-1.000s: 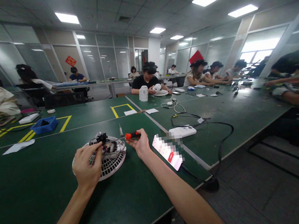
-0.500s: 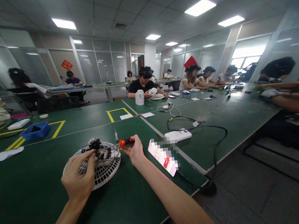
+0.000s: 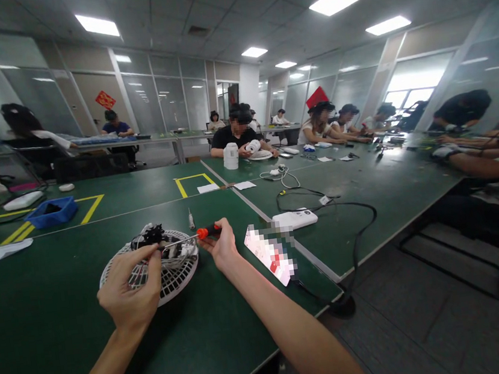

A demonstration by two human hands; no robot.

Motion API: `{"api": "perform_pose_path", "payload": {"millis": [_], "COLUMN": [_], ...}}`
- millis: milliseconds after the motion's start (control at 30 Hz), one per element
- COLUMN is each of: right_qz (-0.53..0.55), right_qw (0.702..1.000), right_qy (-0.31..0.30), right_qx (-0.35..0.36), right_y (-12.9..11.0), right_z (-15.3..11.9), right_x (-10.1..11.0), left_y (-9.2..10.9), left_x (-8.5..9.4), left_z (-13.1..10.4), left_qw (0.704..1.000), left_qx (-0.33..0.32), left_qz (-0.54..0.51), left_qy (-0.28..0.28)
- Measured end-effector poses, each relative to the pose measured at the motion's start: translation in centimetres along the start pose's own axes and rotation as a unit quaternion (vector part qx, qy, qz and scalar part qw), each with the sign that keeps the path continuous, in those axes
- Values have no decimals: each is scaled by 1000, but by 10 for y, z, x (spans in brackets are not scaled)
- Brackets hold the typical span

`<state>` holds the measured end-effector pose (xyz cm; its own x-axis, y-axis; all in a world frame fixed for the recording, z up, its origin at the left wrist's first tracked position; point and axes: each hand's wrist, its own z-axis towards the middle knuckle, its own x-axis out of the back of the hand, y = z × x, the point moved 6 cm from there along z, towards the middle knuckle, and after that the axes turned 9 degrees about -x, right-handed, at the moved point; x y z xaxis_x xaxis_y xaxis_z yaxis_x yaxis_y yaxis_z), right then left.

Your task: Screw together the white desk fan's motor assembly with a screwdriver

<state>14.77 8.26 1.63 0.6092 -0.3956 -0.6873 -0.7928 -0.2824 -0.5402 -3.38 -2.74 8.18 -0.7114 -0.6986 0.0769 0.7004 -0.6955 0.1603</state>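
My right hand (image 3: 224,246) is closed around the black rear of a screwdriver (image 3: 202,233) with a red and black handle. The shaft points left, its tip close to the fingertips of my left hand (image 3: 132,286). Thumb and forefinger of that hand are pinched on a small dark piece too small to name. Beneath both lies a round white fan grille (image 3: 177,285), flat on the green table (image 3: 196,345). A bundle of wires and a black part (image 3: 149,236) sit on the grille, partly hidden by my left hand.
A small, thin tool (image 3: 190,218) stands behind the grille. To the right are a lit phone (image 3: 269,254) on a cable, a white device (image 3: 295,219) and a black cord (image 3: 361,205). A blue bin (image 3: 52,212) is at left. Co-workers sit around the far tables.
The screwdriver's shaft shows more plainly now, angled toward my left fingertips. Both hands keep their grips. The whole view has shifted slightly, with everything a little higher in the picture.
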Motion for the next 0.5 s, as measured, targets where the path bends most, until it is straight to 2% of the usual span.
{"api": "perform_pose_path", "payload": {"millis": [300, 500], "right_qz": [-9, -1], "right_qw": [1000, 999], "right_qy": [-11, -28], "right_qx": [6, 31], "right_y": [0, -7], "right_z": [3, 0], "right_x": [1, -3], "left_y": [10, -2], "left_x": [-1, 0], "left_z": [4, 5], "left_qw": [1000, 997], "left_qx": [2, 77], "left_qz": [-11, 14], "left_qy": [-5, -25]}}
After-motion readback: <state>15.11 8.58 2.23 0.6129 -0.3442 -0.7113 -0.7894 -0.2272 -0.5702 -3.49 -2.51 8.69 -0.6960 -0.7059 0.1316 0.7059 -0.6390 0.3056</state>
